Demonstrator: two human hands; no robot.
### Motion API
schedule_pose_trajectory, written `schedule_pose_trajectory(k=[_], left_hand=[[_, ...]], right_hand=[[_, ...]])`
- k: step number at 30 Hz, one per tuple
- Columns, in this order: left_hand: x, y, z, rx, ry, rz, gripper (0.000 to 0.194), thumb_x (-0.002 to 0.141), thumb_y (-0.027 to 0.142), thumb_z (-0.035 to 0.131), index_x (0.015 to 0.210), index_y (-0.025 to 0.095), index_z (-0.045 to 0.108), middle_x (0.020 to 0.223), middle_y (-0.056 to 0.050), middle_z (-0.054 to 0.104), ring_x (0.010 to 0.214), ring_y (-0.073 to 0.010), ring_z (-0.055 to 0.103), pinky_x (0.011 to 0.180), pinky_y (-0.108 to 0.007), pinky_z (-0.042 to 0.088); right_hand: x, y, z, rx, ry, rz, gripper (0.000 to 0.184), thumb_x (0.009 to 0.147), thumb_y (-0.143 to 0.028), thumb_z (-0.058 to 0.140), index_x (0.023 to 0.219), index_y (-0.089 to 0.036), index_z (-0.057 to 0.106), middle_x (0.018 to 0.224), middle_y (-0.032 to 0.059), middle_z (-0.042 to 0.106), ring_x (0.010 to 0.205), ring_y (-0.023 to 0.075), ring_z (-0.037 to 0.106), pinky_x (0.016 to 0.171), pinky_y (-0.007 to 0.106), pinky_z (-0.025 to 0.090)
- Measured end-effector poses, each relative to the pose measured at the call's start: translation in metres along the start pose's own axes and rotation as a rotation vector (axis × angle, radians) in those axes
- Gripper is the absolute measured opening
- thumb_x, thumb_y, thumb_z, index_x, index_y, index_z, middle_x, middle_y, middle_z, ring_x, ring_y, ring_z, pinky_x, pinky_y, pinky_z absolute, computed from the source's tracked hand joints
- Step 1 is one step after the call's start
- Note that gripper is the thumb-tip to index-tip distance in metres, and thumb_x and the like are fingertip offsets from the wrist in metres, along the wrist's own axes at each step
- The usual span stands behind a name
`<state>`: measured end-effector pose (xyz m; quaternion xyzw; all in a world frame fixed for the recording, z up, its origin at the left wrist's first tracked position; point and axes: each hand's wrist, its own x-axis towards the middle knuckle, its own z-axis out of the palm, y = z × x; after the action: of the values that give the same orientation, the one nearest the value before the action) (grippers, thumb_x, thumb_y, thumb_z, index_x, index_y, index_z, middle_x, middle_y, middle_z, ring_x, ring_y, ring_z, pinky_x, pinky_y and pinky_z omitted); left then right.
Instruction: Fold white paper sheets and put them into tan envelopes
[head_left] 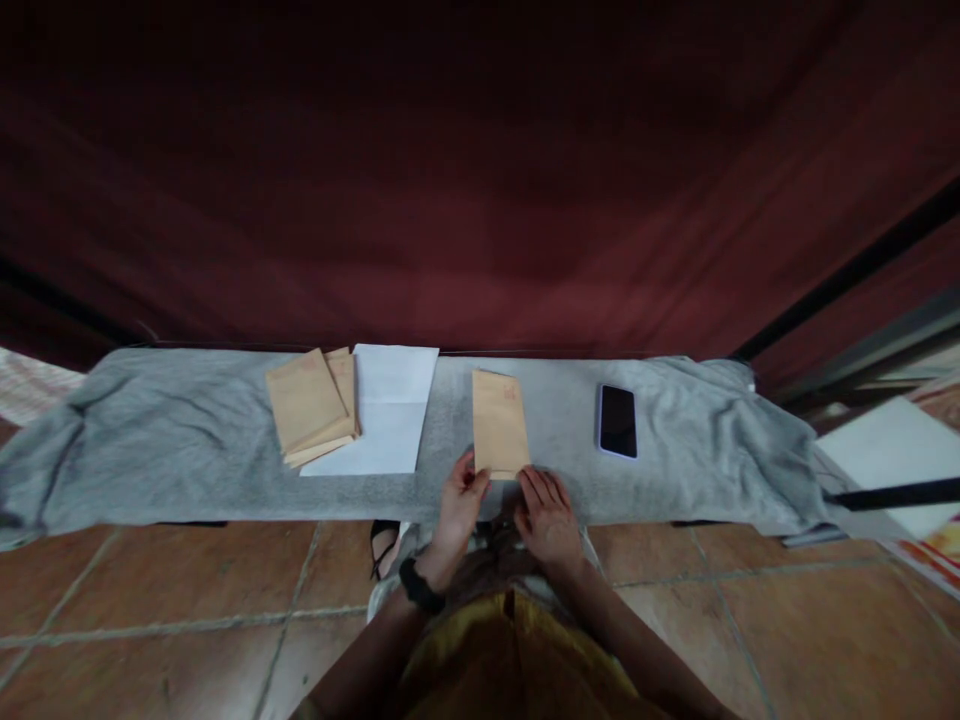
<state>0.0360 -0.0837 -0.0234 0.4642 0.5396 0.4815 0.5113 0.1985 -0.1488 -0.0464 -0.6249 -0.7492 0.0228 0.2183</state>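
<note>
While pinching the envelope [501, 420] in the left grip [459, 503], touches its near edge just rightward with the right grip [551, 522], cannot tell whether clamped, probably for steadiness.

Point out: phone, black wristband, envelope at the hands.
Phone [619, 421]: head view, middle of its dark screen.
Black wristband [421, 587]: head view, middle of the band.
Envelope [501, 424]: head view, middle of its upward face.

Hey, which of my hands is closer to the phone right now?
Your right. The right hand is at the near right corner of the brown envelope, left of the phone; the left hand is farther left, at the envelope's near left corner.
</note>
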Motion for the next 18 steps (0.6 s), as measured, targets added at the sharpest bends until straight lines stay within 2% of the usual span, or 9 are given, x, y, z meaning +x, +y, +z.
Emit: schedule_pose_trajectory(k=[3,5,7,9,11,13,16,18], left_hand=[[-0.006,0.012,0.013,0.004,-0.052,0.011,0.028,0.085,0.039,0.067,0.105,0.018,0.069,0.09,-0.003,0.073,0.078,-0.0169,0.067,0.073,-0.03,0.056],[-0.012,0.019,0.02,0.038,-0.109,0.05,0.029,0.087,0.037,0.065,0.11,0.019,0.068,0.096,-0.004,0.074,0.086,-0.018,0.069,0.082,-0.032,0.057],[-0.018,0.024,0.025,0.083,-0.179,0.084,0.038,0.09,0.039,0.064,0.123,0.021,0.065,0.105,-0.006,0.074,0.096,-0.0193,0.07,0.09,-0.034,0.057],[-0.021,0.024,0.027,0.131,-0.21,0.104,0.049,0.093,0.044,0.063,0.137,0.022,0.058,0.122,-0.009,0.071,0.111,-0.0216,0.068,0.097,-0.037,0.056],[-0.021,0.02,0.026,0.147,-0.179,0.075,0.055,0.094,0.048,0.061,0.143,0.023,0.053,0.133,-0.011,0.066,0.12,-0.0231,0.065,0.101,-0.039,0.055],[-0.019,0.014,0.024,0.076,-0.131,-0.033,0.058,0.094,0.05,0.061,0.143,0.022,0.052,0.124,-0.011,0.07,0.11,-0.0231,0.07,0.094,-0.039,0.058],[-0.014,0.007,0.022,-0.104,-0.125,-0.212,0.064,0.087,0.053,0.07,0.139,0.019,0.055,0.094,-0.005,0.075,0.081,-0.0195,0.074,0.077,-0.034,0.061],[-0.013,0.005,0.022,-0.171,-0.127,-0.263,0.067,0.079,0.052,0.077,0.135,0.019,0.058,0.085,-0.002,0.073,0.072,-0.0171,0.072,0.069,-0.03,0.059]], right_hand=[[0.01,0.0,-0.004,0.009,0.029,0.046,0.057,0.098,-0.021,0.045,0.155,-0.017,0.043,0.143,0.0131,0.062,0.129,0.0293,0.056,0.112,0.048,0.043],[0.017,0.002,-0.008,0.058,0.053,0.09,0.055,0.1,-0.022,0.041,0.155,-0.02,0.044,0.137,0.0144,0.064,0.122,0.0302,0.061,0.105,0.046,0.048],[0.025,0.005,-0.012,0.18,0.086,0.135,0.051,0.102,-0.022,0.037,0.15,-0.021,0.05,0.128,0.014,0.068,0.111,0.0278,0.066,0.098,0.042,0.052],[0.032,0.005,-0.015,0.361,0.151,0.206,0.044,0.103,-0.026,0.035,0.137,-0.021,0.063,0.115,0.0121,0.07,0.101,0.0246,0.069,0.091,0.037,0.056],[0.036,0.003,-0.014,0.545,0.226,0.304,0.04,0.104,-0.033,0.037,0.116,-0.02,0.072,0.103,0.0102,0.072,0.093,0.0233,0.07,0.085,0.035,0.058],[0.036,-0.003,-0.011,0.72,0.262,0.389,0.04,0.104,-0.041,0.04,0.106,-0.021,0.074,0.099,0.009,0.073,0.091,0.0236,0.071,0.083,0.035,0.059],[0.033,-0.015,-0.001,0.955,0.213,0.447,0.042,0.103,-0.048,0.041,0.115,-0.02,0.071,0.101,0.0083,0.076,0.094,0.0244,0.073,0.082,0.037,0.061],[0.031,-0.021,0.004,1.023,0.157,0.468,0.047,0.103,-0.05,0.038,0.114,-0.019,0.071,0.095,0.0082,0.078,0.086,0.0239,0.073,0.076,0.036,0.062]])
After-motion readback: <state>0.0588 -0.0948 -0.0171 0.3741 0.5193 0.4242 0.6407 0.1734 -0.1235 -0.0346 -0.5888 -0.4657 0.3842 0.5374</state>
